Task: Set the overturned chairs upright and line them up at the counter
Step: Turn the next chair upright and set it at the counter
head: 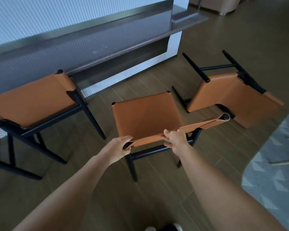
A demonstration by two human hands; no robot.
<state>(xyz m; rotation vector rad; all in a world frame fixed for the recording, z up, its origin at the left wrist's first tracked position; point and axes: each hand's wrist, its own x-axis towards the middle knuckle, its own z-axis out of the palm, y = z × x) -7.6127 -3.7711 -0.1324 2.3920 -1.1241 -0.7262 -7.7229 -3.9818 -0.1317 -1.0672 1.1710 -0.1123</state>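
Observation:
An upright chair [147, 117] with an orange leather seat and black frame stands in the middle, facing the counter [107, 45]. My left hand [118, 145] grips the left end of its backrest top. My right hand [175, 139] grips the backrest top near its middle. A second chair [32, 100] stands upright on the left, close to the counter. On the right a third chair [227, 94] lies overturned on the floor, its black legs pointing up and back toward the counter.
The dark counter top runs across the back over a ribbed white panel [117, 77]. A grey patterned rug [274, 172] covers the floor at the right. Wood-plank floor [157, 189] lies between me and the chairs. My shoes [163, 228] show at the bottom edge.

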